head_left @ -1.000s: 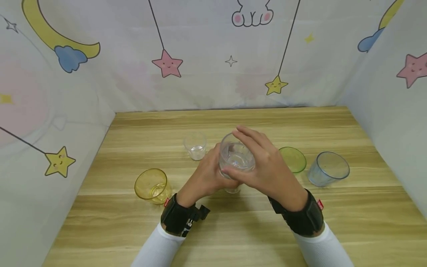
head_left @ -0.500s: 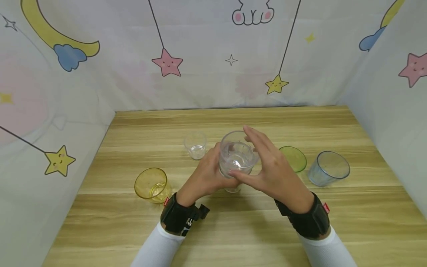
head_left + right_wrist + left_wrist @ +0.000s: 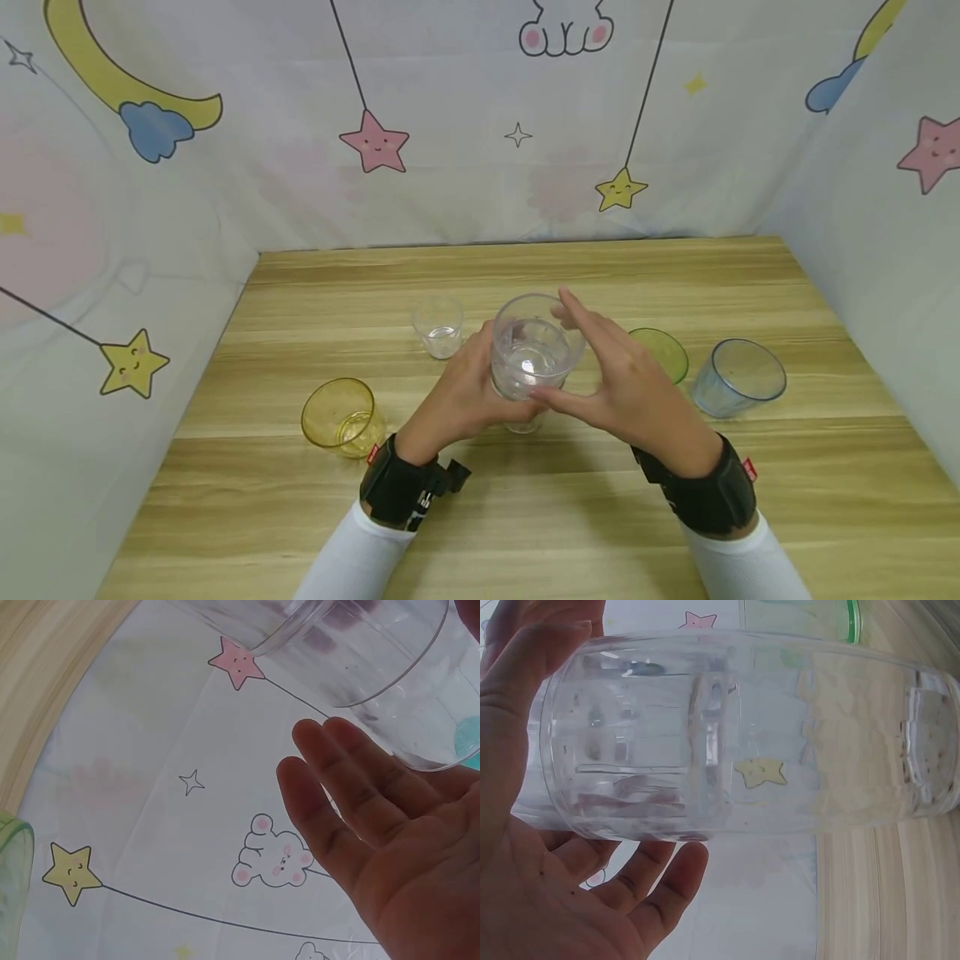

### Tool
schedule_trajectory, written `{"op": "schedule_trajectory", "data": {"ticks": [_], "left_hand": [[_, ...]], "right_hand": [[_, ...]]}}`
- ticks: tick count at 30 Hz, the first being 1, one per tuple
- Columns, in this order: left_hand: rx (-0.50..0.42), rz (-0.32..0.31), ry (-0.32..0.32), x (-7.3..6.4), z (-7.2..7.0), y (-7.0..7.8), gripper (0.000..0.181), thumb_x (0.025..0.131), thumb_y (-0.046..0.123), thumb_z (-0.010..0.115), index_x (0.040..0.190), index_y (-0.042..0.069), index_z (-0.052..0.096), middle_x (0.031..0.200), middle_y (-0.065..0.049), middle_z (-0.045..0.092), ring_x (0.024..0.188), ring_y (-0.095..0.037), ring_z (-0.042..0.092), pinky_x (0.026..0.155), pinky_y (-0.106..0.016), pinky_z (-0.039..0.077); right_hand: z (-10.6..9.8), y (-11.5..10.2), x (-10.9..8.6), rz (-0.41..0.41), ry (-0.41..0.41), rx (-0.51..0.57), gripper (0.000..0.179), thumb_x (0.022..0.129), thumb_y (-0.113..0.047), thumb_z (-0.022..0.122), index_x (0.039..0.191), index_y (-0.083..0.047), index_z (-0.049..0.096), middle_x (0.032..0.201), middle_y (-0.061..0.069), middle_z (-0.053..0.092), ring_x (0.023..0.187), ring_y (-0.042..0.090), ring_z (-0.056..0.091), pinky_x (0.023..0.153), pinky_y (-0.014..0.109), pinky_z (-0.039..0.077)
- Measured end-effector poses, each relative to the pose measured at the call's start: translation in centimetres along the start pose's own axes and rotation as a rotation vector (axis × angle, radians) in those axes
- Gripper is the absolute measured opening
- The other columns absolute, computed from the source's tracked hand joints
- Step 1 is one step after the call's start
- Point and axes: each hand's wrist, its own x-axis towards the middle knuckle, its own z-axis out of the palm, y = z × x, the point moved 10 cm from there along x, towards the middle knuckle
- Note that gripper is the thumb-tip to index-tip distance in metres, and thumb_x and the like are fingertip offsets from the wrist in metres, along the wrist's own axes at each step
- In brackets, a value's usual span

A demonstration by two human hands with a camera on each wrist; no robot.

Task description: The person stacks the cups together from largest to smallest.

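A tall clear glass point(image 3: 855, 735) stands upright on the table, only its base showing below the hands in the head view. A second clear cup point(image 3: 528, 371) sits nested in its top, the rim sticking out above. My left hand point(image 3: 467, 387) grips the tall glass, thumb on the near side and fingers on the far side. My right hand point(image 3: 637, 387) is spread beside the cup's right side. In the right wrist view its fingers point(image 3: 307, 795) are extended and apart from the cup; whether the thumb touches the rim I cannot tell.
A small clear glass point(image 3: 438, 332) stands behind my left hand. The yellow glass point(image 3: 343, 421) is at left. To the right are a green glass point(image 3: 663, 354), partly hidden by my right hand, and a blue glass point(image 3: 735, 383). Patterned cloth walls point(image 3: 450, 200) surround the wooden table point(image 3: 525, 517).
My right hand has drawn off to the right, its fingers coming away from the nested cup's rim. The left hand and both clear pieces have hardly moved.
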Motion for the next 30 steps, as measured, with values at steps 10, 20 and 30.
{"op": "schedule_trajectory", "data": {"ticks": [10, 20, 30], "left_hand": [[-0.019, -0.011, -0.002, 0.1, 0.1, -0.1, 0.091, 0.071, 0.031, 0.091, 0.146, 0.018, 0.041, 0.127, 0.003, 0.058, 0.112, -0.013, 0.057, 0.092, -0.038, 0.050], [0.009, -0.020, -0.001, 0.0, 0.1, -0.2, 0.093, 0.070, 0.032, 0.092, 0.147, 0.018, 0.041, 0.128, 0.002, 0.057, 0.113, -0.014, 0.057, 0.094, -0.040, 0.049], [0.034, -0.024, -0.009, -0.1, -0.1, 0.0, 0.093, 0.071, 0.030, 0.093, 0.147, 0.018, 0.041, 0.125, 0.001, 0.061, 0.108, -0.015, 0.060, 0.091, -0.038, 0.051]], "right_hand": [[-0.5, 0.4, -0.2, -0.039, -0.016, 0.000, 0.099, 0.085, -0.043, 0.080, 0.159, -0.004, 0.027, 0.135, 0.016, 0.061, 0.123, 0.032, 0.058, 0.097, 0.052, 0.048], [-1.3, 2.5, -0.8, 0.069, -0.065, -0.038, 0.096, 0.071, -0.026, 0.094, 0.149, 0.002, 0.045, 0.135, 0.022, 0.059, 0.124, 0.037, 0.056, 0.096, 0.054, 0.049], [-1.3, 4.3, -1.5, 0.253, -0.185, -0.065, 0.090, 0.080, -0.035, 0.088, 0.151, -0.003, 0.044, 0.141, 0.022, 0.054, 0.130, 0.040, 0.050, 0.098, 0.059, 0.046]]}}
